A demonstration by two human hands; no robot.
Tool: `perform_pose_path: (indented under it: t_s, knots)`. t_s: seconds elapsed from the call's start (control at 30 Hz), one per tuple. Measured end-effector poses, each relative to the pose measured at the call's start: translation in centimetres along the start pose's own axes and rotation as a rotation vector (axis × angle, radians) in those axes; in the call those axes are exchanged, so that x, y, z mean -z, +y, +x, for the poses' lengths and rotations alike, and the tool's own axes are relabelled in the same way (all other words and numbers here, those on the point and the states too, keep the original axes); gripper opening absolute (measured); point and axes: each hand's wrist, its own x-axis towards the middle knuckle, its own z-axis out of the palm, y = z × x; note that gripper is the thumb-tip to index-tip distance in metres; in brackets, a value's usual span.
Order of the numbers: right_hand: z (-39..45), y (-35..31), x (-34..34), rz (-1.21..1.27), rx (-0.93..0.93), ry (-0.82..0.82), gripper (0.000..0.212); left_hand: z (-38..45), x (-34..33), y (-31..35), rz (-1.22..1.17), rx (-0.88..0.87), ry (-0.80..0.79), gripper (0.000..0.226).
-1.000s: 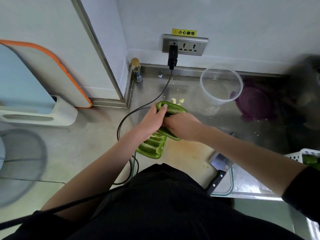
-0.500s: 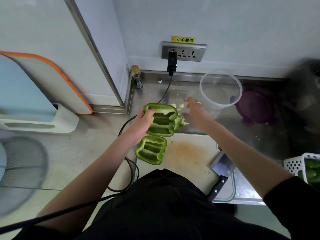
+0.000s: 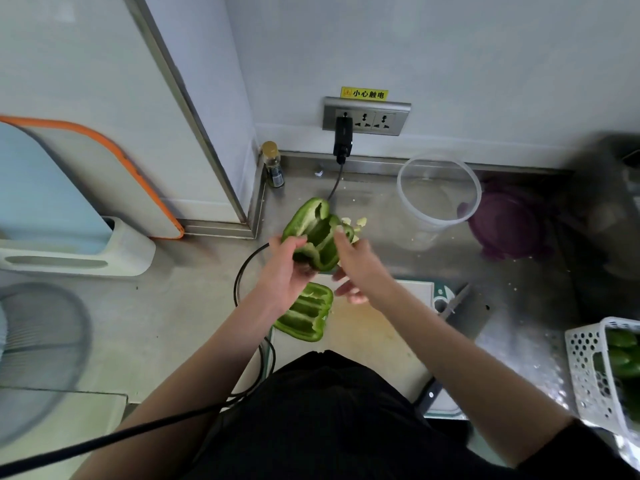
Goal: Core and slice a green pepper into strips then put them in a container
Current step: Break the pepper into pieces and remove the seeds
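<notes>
While my left hand point(image 3: 287, 268) keeps gripping the pepper half point(image 3: 317, 233) above the counter, my right hand point(image 3: 356, 268) has come back, one fingertip on its rim, fingers relaxed | second half point(image 3: 306, 315) lies on cutting board point(image 3: 374, 337) | clear container point(image 3: 438, 199) holds nothing | white basket point(image 3: 588, 368) holds green peppers point(image 3: 623, 355)

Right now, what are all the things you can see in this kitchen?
Pepper half: 1, green, held up over the counter.
Pepper half: 1, green, on the cutting board.
Cutting board: 1, pale, on the counter.
Container: 1, clear, near the wall.
Lid: 1, purple, right of the container.
Knife: 1, board's right edge.
Basket: 1, white, far right.
Bottle: 1, corner.
Left hand: holds the pepper.
Right hand: reaching into it.
</notes>
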Motion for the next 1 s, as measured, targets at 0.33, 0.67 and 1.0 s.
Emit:
perform_pose_path:
  t_s: [0.33, 0.67, 1.0]
  knots:
    - [0.6, 0.8, 0.9, 0.29, 0.007, 0.069, 0.034, -1.3, -0.7, -1.5, 0.475, -0.165, -0.12, 0.032]
    - [0.7, 2.0, 2.2, 0.041, 0.205, -0.118, 0.024, -1.5, -0.7, -1.4, 0.935, -0.332, -0.08, 0.034]
    - [-0.1, 2.7, 3.4, 0.053, 0.296, -0.004, 0.017, -1.9, 0.0, -0.5, 1.018, -0.366, -0.086, 0.042]
